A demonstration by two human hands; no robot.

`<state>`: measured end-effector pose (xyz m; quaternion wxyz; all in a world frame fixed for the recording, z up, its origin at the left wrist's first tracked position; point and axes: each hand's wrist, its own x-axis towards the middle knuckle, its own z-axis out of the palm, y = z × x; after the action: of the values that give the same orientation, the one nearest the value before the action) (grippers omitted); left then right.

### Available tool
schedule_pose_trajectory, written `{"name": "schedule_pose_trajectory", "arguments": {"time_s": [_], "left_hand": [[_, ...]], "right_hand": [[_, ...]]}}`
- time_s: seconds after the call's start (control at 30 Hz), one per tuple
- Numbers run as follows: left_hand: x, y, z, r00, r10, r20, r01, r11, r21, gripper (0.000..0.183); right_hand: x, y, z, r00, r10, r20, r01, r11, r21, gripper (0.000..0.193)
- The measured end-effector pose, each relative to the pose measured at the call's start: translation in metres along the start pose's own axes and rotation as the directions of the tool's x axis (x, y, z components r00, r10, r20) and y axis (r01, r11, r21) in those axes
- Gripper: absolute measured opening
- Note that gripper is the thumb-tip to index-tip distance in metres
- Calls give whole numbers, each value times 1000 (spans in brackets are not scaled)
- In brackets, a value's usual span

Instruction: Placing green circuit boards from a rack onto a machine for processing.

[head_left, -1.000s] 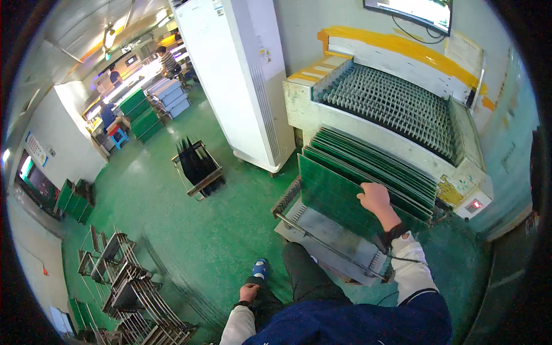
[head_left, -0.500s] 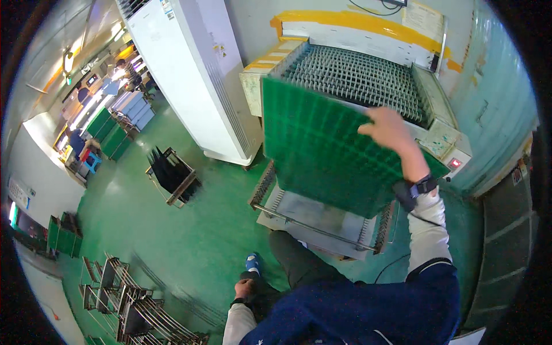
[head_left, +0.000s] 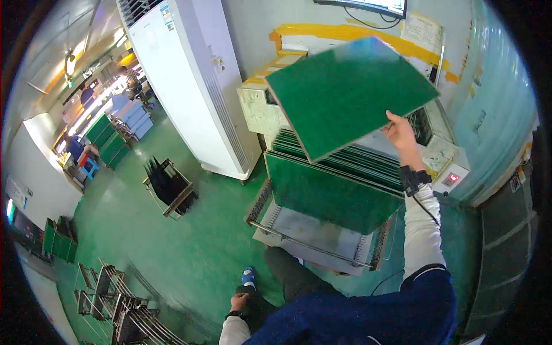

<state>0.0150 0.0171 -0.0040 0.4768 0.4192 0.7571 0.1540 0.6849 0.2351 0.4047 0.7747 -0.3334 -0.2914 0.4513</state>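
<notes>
My right hand [head_left: 401,137] grips a flat green panel [head_left: 353,95] by its near right edge, with the thumb on top. The panel is tilted above the machine's roller bed and hides most of the rollers. Below it, several similar green panels [head_left: 333,190] stand on edge, one behind another, in a metal rack [head_left: 310,237] with toothed side bars. The rack is close in front of my legs. Down at my leg, my left hand [head_left: 240,302] rests with its fingers curled in, and nothing shows in it.
The roller machine [head_left: 261,106] stands against the wall under a screen [head_left: 368,7]. A tall white cabinet unit [head_left: 190,86] is left of it. On the green floor are a small rack of black sheets [head_left: 169,187] and several metal racks [head_left: 118,299]. People sit farther back left.
A green panel stood upright before the rollers, with my right fingers at its top edge. Now a panel is tilted over the rollers in that hand. The panels in the rack have come into view.
</notes>
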Motion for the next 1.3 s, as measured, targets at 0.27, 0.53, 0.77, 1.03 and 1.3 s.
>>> {"name": "schedule_pose_trajectory", "arguments": {"time_s": [0.27,0.53,0.77,1.03,1.3], "left_hand": [[19,-15,-3,999,-23,50,25,999,-40,20],[39,-20,-3,978,-165,132,174,983,-62,32],[27,1,6,976,-152,158,200,912,-359,21],[35,-13,-4,986,-29,166,49,992,-117,27],[12,-1,-2,993,41,109,-34,997,-67,27]], "right_hand": [[90,87,-44,981,33,-193,-4,989,150,12],[138,101,-32,993,-86,83,100,980,-174,15],[149,76,-31,972,217,-93,-232,951,-203,26],[103,72,23,984,34,-176,-138,773,-620,20],[45,64,5,982,-116,149,164,125,-979,24]]}}
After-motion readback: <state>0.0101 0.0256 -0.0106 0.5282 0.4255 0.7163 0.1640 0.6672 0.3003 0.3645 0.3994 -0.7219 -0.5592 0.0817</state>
